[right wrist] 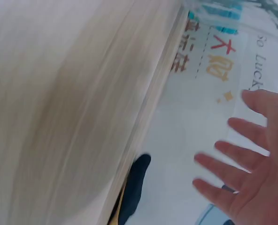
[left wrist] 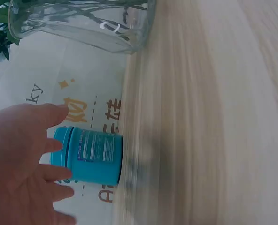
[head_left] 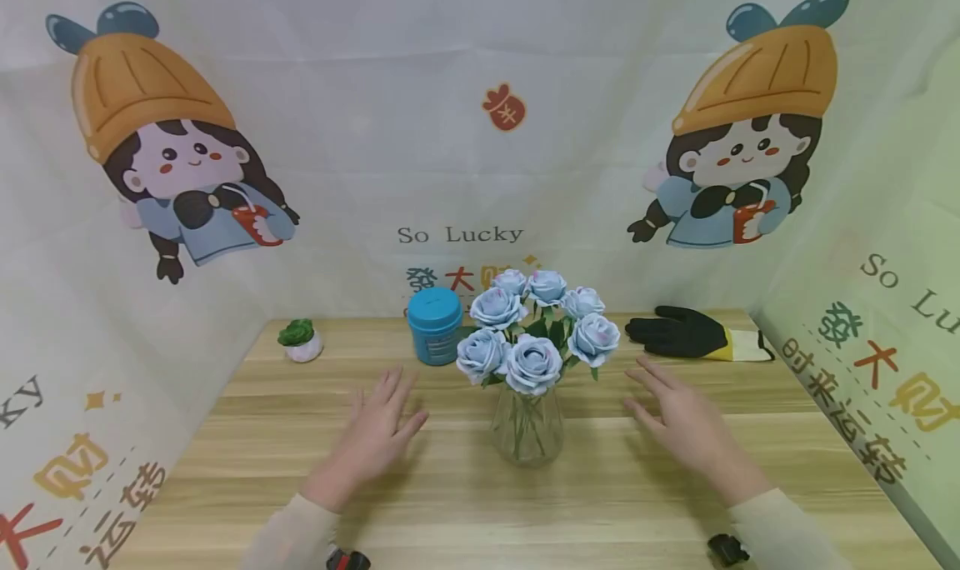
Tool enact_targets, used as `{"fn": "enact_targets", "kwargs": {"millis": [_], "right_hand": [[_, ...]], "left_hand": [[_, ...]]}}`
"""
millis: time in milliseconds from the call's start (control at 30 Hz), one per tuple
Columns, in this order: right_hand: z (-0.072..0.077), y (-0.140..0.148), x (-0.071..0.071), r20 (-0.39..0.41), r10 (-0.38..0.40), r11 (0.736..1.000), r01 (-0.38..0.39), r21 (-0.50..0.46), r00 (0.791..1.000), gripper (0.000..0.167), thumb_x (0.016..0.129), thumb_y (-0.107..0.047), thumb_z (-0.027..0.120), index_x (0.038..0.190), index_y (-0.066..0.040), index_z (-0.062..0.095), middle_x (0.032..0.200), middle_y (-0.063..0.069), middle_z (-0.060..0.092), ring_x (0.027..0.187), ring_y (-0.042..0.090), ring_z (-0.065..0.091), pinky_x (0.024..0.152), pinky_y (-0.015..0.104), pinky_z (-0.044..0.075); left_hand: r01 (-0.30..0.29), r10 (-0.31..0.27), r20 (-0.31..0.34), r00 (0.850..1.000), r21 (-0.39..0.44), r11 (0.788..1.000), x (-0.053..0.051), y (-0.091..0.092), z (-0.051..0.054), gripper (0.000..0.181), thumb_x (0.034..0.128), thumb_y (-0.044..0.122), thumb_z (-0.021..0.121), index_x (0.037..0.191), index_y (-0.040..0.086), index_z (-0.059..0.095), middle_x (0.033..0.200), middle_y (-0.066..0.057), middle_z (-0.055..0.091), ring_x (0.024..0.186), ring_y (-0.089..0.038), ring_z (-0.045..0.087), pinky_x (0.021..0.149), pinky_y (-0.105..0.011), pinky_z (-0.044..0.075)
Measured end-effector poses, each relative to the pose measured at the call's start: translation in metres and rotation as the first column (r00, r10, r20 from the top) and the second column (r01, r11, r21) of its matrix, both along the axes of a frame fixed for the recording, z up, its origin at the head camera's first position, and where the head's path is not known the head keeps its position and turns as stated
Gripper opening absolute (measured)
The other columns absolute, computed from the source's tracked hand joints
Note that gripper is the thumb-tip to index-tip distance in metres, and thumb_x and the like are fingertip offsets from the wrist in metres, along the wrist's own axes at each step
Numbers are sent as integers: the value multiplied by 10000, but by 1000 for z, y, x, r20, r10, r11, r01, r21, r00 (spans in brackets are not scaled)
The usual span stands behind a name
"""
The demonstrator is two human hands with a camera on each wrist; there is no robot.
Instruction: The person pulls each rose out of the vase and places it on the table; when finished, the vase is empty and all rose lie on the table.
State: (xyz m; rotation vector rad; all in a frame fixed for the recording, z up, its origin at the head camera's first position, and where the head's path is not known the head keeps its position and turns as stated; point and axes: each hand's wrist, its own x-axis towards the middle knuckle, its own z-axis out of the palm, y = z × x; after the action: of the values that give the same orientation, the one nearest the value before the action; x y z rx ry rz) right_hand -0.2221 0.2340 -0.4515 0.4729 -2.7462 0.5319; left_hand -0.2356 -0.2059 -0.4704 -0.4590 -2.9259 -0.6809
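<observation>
Roses (head_left: pixel 534 363) were seated in glass vase (head_left: pixel 527 441), upright on worktop (head_left: pixel 600 512) btwn L hand (head_left: pixel 375 432) & R hand (head_left: pixel 684 420). Fingers were spread; nothing was gripped. Stem insertion was judged compl.; remaining ops weren't evident.

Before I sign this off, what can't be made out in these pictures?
Head: fine print on the blue tub, too small to read.
Head: part of the wall lettering, hidden by the roses.
Left wrist: the vase, cut off by the top edge.
Right wrist: the black glove, cut off by the bottom edge.
</observation>
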Motion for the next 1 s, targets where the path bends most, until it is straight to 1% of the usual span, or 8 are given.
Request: {"fn": "enact_targets", "kwargs": {"millis": [133, 267, 400, 500, 667, 800, 900, 1000], "right_hand": [[-2, -15, 2, -88, 40, 981, -56, -186, 995, 358, 961, -182, 741, 1298, -76, 684, 1363, 140, 670, 964, 279, 738, 802, 479, 633], [0, -33, 3, -148, 93, 910, -145, -389, 985, 275, 924, -51, 758, 1197, -65, 721, 1196, 99, 741, 943, 159, 743, 802, 397, 654], [4, -50, 5, -165, 134, 820, -202, -536, 977, 243, 913, 2, 753, 1154, -19, 725, 1134, 126, 757, 896, 65, 723, 815, 298, 650], [9, -59, 7, -123, 124, 776, -173, -606, 985, 201, 946, -61, 741, 1146, -40, 736, 1129, 122, 763, 907, 48, 707, 812, 239, 634], [17, -68, 10, -20, 87, 696, -75, -714, 996, 208, 985, -155, 716, 1180, -81, 729, 1127, 99, 762, 921, 38, 698, 843, 199, 606], [20, -76, 11, -27, 106, 585, -84, -806, 994, 240, 962, -81, 726, 1192, -14, 710, 1091, 146, 758, 869, 51, 717, 793, 212, 623], [19, -82, 10, -45, 120, 509, -101, -855, 992, 250, 938, -18, 733, 1179, 36, 696, 1041, 49, 759, 847, 54, 718, 759, 220, 631], [19, -89, 9, -57, 109, 469, -102, -877, 992, 248, 922, 10, 740, 1160, 58, 689, 986, -94, 733, 839, 45, 709, 751, 207, 625]], "left_hand": [[58, -64, 37, 997, 153, 987, -2, 15, 2, 627, 1029, 283, 652, 1561, 49, 419, 1622, -226, 392, 1500, -436, 375, 1220, -639, 331], [118, -129, 17, 992, 290, 950, -3, 34, 3, 593, 990, 211, 712, 1520, 78, 483, 1561, -164, 499, 1434, -389, 481, 1179, -583, 424], [160, -196, 39, 980, 441, 883, -3, 53, 4, 626, 962, 170, 744, 1522, 83, 477, 1553, -145, 507, 1418, -388, 497, 1160, -580, 449], [173, -243, 61, 968, 536, 826, -4, 65, 3, 676, 942, 161, 768, 1536, 91, 452, 1570, -140, 484, 1432, -394, 480, 1164, -598, 436], [203, -299, 54, 953, 622, 757, -7, 81, 1, 789, 917, 123, 793, 1585, 124, 373, 1603, -124, 444, 1458, -393, 450, 1178, -606, 415], [183, -323, 92, 942, 667, 723, -6, 89, -1, 848, 907, 137, 807, 1601, 110, 320, 1612, -142, 425, 1469, -409, 429, 1194, -591, 400], [164, -327, 113, 938, 688, 707, -5, 94, -1, 858, 893, 143, 822, 1593, 123, 325, 1613, -130, 423, 1477, -399, 421, 1202, -578, 394], [174, -338, 100, 936, 703, 689, -5, 99, -1, 852, 879, 117, 831, 1578, 147, 344, 1606, -107, 432, 1470, -386, 434, 1200, -590, 394]]}}
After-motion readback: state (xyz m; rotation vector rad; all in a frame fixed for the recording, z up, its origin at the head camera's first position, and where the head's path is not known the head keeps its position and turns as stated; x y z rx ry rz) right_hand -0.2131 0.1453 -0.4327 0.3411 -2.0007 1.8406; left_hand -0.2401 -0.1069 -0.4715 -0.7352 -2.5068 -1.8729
